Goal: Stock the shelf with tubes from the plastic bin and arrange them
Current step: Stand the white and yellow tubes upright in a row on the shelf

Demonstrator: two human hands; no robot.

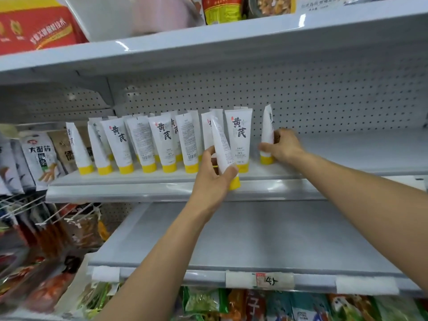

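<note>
Shop shelving, white, with a pegboard back point(324, 93).

1. Middle shelf point(139, 184): carries a row of tubes point(162, 144), white with yellow caps, standing cap-down, several leaning. The row runs from 9 o'clock toward 3 o'clock.
2. Left hand point(213, 177): fingers and thumb are wrapped round the lower body of a loose tube point(222, 144), held just in front of the shelf lip. Its long axis is tilted, with the cap at 5 o'clock and the crimped end at 11 o'clock, crossing the row behind.
3. Right hand point(286, 144): at the 3 o'clock end of the row, thumb and fingers pinch the end tube point(267, 130). It stands cap-down on the shelf, near upright and turned edge-on.
4. Gap point(254, 164): a bare strip of shelf between the end tube and the label-forward tube point(238, 135). It lies at 2 o'clock from the left fingers and 9 o'clock from the right hand.
5. Judgement: the left hand serves that slot. Its tube needs raising over the lip and righting to vertical.
6. White tub point(129, 17), top shelf, 11 o'clock: possibly the bin, though this cannot be told.
7. Snack packets point(39, 156), 9 o'clock.
</note>
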